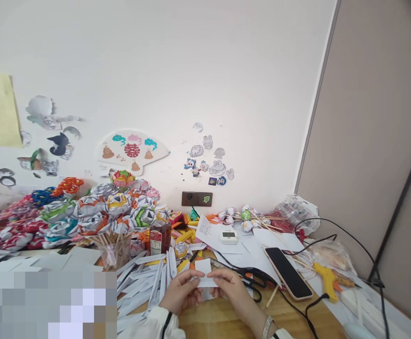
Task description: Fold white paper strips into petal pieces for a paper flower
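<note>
Between my two hands is a small piece of white paper, folded, with a square part sticking up at the top. My left hand pinches its left edge between thumb and fingers. On the right edge, my right hand grips it the same way. Just right of my hands lie black-handled scissors, partly behind my right hand. To the left spreads a heap of folded white paper strips, close to my left hand.
Folded paper flowers pile up at the back left, near a dark bottle and a cup of sticks. A white timer, a phone and a yellow glue gun with its cord lie toward the right.
</note>
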The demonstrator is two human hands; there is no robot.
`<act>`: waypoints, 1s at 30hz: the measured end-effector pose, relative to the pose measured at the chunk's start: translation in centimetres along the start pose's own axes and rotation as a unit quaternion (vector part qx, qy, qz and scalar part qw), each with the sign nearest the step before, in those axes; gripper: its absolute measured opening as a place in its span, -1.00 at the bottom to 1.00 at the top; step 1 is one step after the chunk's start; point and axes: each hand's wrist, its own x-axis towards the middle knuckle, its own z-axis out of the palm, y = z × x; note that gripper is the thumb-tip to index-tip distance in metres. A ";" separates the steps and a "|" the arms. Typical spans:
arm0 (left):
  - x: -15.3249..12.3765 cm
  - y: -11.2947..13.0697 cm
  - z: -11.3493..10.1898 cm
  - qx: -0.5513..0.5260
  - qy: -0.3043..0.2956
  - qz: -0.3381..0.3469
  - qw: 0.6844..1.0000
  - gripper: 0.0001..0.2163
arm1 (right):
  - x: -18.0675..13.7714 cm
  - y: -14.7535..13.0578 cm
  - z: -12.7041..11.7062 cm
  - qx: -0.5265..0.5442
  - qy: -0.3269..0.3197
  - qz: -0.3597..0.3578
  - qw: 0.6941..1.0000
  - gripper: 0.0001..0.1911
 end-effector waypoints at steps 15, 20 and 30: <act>0.8 -1.2 -0.5 0.080 0.029 0.029 0.996 -0.58 | 0.4 0.7 -0.2 -0.079 0.032 -0.015 0.996 -0.63; 1.2 -1.6 -1.0 0.073 0.038 0.021 0.996 -0.58 | 0.5 1.1 -0.4 -0.112 0.037 -0.017 0.993 -0.70; 0.9 -1.1 -1.1 0.044 0.034 0.009 0.998 -0.61 | 0.3 1.3 -0.5 -0.153 0.040 -0.042 0.987 -0.81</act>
